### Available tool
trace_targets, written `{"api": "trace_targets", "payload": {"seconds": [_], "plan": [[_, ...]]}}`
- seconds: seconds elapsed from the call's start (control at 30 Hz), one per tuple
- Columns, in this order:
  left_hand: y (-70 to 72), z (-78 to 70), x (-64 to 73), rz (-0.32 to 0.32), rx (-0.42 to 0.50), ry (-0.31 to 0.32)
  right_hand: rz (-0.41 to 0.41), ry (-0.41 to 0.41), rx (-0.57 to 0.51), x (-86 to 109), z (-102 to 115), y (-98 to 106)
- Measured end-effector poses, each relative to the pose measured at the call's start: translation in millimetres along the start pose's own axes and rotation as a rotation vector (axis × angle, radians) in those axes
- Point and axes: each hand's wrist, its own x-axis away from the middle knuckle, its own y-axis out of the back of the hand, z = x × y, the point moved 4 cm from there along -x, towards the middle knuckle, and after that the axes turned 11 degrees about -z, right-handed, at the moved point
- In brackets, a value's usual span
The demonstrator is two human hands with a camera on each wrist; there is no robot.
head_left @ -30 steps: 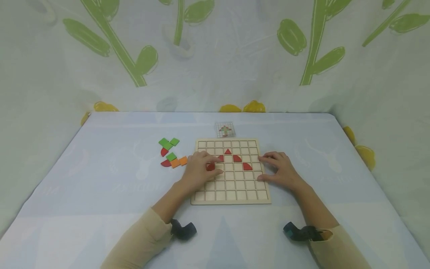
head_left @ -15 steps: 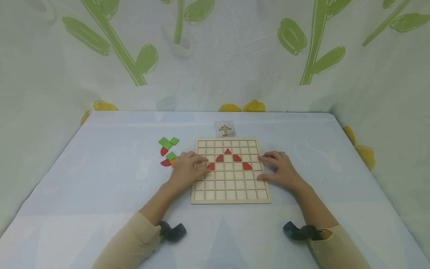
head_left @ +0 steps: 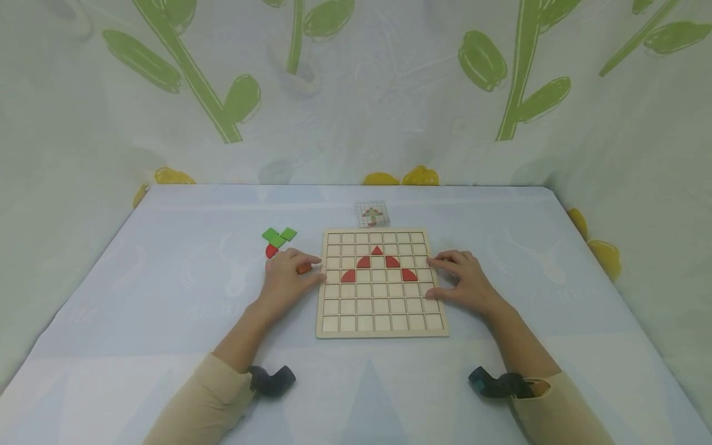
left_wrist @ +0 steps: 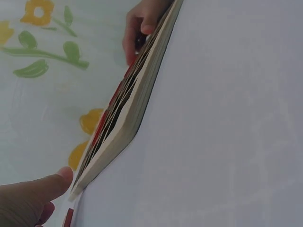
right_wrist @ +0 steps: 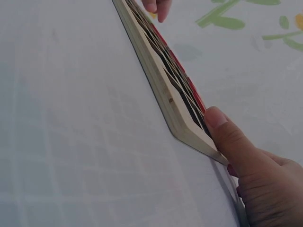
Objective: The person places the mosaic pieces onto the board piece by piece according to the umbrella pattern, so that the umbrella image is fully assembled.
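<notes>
Head cam | grid board [head_left: 381,307] btwn hands [head_left: 285,278] [head_left: 466,279] | touching rt, just beside lt

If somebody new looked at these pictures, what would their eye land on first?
Probably the five red pieces stepped like a roof on the pale gridded board, mid-table. Next, perhaps, the two hands flanking it: the left hand by its left edge, the right hand at its right. Then the bright green tiles just beyond the left hand.

My sleeves [head_left: 194,402] beige; grid-lined board [head_left: 382,335] pale cream; its pieces [head_left: 392,262] red; three loose tiles [head_left: 276,241] green; backdrop [head_left: 378,117] white, green-leafed
</notes>
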Motion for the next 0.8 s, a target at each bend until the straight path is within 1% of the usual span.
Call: {"api": "trace_targets", "payload": {"seconds": [0.1,0.2,0.4,0.57,0.8], "plan": [[4.8,4.9,-1.1,-0.021,-0.018,0.011,0.0,-0.001,0.003,0.0,0.8,0.1],[8.4,10.4,-2.7,-0.028,-0.043,0.02,-0.004,0.001,-0.002,0.1,1.8,0.7],[19.5,23.9,-5.4,-0.032,-0.045,0.051,-0.016,0.012,-0.013,0.1,2.6,1.0],[31.2,39.1,-9.6,-0.016,-0.053,0.1,-0.004,-0.009,-0.017,-0.3,4.0,1.8],[42.6,55.2,-15.9,-0.001,-0.058,0.208,0.001,-0.011,0.001,-1.2,4.6,1.5]]}}
